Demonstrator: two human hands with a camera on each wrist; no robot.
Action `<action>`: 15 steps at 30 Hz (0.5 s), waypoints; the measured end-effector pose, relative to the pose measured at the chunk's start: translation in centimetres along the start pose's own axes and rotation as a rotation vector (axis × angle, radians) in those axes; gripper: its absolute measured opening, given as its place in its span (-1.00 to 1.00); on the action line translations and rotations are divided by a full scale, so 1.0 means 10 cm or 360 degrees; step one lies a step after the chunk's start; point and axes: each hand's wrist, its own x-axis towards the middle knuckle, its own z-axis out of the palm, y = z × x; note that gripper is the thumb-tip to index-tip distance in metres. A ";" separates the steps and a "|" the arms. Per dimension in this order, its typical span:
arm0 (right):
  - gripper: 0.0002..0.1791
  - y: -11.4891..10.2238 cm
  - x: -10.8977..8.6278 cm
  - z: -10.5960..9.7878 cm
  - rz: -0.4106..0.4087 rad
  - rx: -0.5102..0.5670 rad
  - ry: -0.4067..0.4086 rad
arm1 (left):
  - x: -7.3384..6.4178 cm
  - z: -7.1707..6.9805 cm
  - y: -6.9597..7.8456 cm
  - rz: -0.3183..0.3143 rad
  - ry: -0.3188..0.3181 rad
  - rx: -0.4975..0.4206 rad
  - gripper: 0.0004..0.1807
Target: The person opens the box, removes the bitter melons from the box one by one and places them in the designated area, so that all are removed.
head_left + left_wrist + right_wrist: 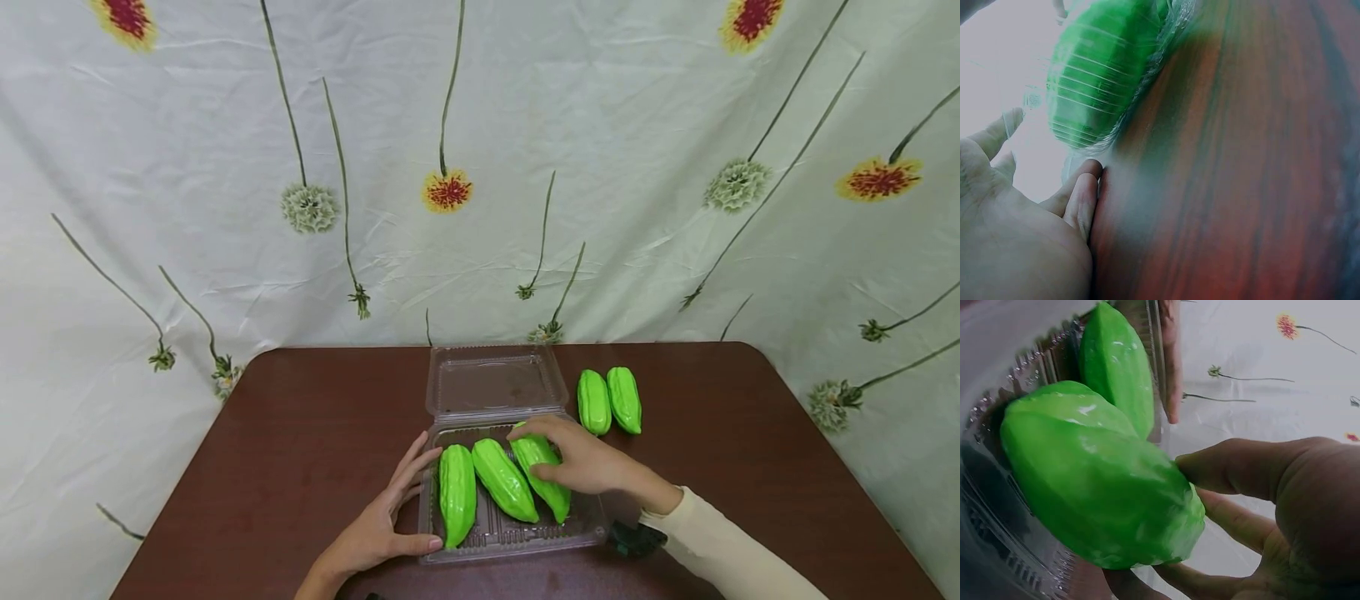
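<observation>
In the head view, a hinged clear plastic container (517, 548) stands on the table with its lid tipped back. Inside lie a left (457, 496), a middle (504, 479) and a right bright green ridged fruit (551, 493). My right hand (588, 460) holds the right one between thumb and fingers. Up close in the right wrist view, that fruit (1097, 481) has thumb and fingertips around its near end. My left hand (375, 525) is at the container's left side, fingers extended along the wall and thumb by the front corner. The left wrist view shows its fingers fairly straight.
Two more green fruits, one (594, 402) beside the other (626, 400), lie on the brown table (315, 433) right of the open lid (491, 383). A flower-printed cloth (480, 250) hangs behind the table. A small dark object (636, 539) is by the right wrist.
</observation>
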 end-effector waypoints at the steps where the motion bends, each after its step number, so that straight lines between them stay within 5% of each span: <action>1: -0.53 0.00 0.00 -0.01 -0.0027 0.0011 0.0006 | 0.00 0.00 0.00 -0.0007 0.0002 -0.0001 0.08; 15: -0.52 0.06 -0.06 -0.23 -0.0017 0.0166 0.0124 | 0.00 0.00 0.01 -0.0015 -0.0006 -0.0019 0.08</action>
